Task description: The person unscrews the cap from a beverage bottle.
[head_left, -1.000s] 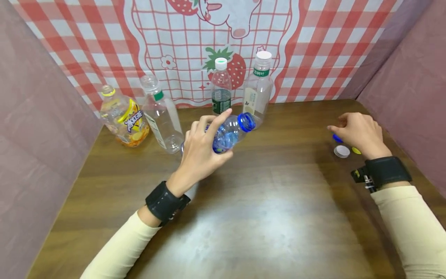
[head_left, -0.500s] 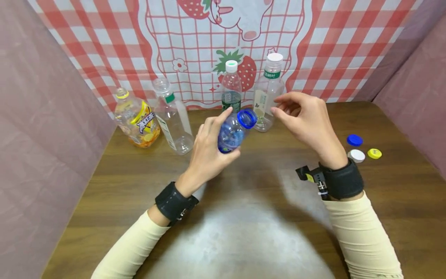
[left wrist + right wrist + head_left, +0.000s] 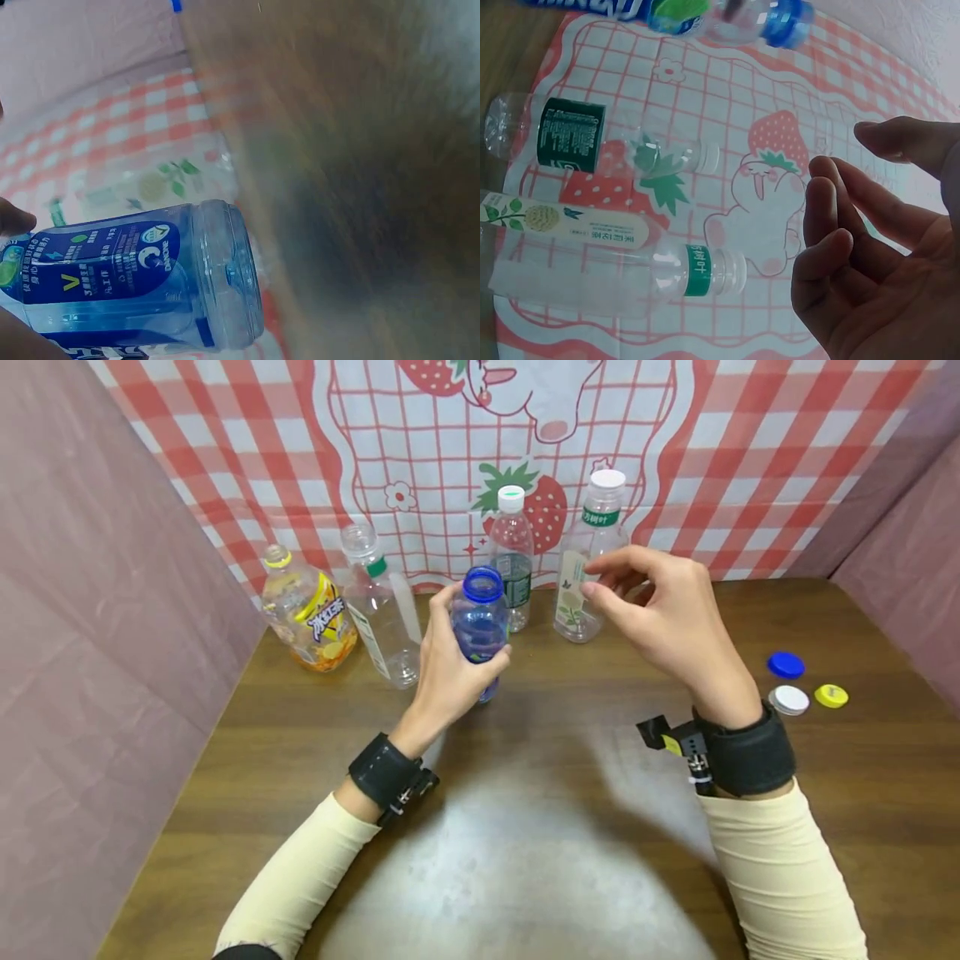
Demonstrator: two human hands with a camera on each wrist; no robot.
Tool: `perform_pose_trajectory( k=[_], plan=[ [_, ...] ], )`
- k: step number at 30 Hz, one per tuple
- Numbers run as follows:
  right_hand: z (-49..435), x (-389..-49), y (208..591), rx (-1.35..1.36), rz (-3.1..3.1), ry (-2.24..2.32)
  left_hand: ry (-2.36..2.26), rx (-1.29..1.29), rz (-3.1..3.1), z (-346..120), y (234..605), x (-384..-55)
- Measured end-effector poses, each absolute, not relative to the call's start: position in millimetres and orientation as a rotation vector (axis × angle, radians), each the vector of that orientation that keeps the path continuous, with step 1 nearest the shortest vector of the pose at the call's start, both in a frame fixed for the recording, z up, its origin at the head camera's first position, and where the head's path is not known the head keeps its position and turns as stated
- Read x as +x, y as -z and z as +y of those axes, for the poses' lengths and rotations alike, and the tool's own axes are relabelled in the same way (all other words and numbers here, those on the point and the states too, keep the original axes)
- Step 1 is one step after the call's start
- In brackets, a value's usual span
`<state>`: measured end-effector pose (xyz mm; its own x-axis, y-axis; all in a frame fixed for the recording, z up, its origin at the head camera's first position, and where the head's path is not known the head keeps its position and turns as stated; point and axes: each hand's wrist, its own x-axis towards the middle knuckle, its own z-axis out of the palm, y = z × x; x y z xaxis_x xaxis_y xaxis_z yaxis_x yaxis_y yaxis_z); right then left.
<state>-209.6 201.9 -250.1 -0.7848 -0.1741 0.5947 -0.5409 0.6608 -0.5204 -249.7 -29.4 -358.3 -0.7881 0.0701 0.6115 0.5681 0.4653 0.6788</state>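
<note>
My left hand (image 3: 452, 662) grips a clear plastic bottle with a blue label (image 3: 480, 625) round its body. The bottle is nearly upright, and its blue-ringed mouth has no cap. In the left wrist view, the base of this blue bottle (image 3: 112, 262) points toward the tabletop; whether it touches is hard to tell. My right hand (image 3: 667, 614) hovers to the right of the bottle, in front of a white-capped clear bottle (image 3: 572, 581). The right wrist view shows the right hand (image 3: 892, 247) with thumb and bent fingers apart and nothing between them.
A yellow-labelled bottle (image 3: 315, 618) and an uncapped clear bottle (image 3: 386, 618) stand at left. Behind the held bottle is a capped green-labelled bottle (image 3: 513, 539). Blue (image 3: 786, 665), white (image 3: 789, 699) and yellow (image 3: 832, 696) caps lie at right. A checked cloth (image 3: 750, 460) hangs behind.
My right hand has come left from the caps toward the bottle, holding nothing. The left hand has turned the blue-labelled bottle from tilted to nearly upright.
</note>
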Motion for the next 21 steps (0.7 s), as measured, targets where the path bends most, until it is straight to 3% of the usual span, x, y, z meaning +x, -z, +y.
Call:
perform_pose_trajectory(
  k=[21],
  plan=[
    [220.3,-196.6,237.2,0.525,-2.377,-1.068,1.353,0.090,-2.192,-6.0,369.0,-338.2]
  ],
)
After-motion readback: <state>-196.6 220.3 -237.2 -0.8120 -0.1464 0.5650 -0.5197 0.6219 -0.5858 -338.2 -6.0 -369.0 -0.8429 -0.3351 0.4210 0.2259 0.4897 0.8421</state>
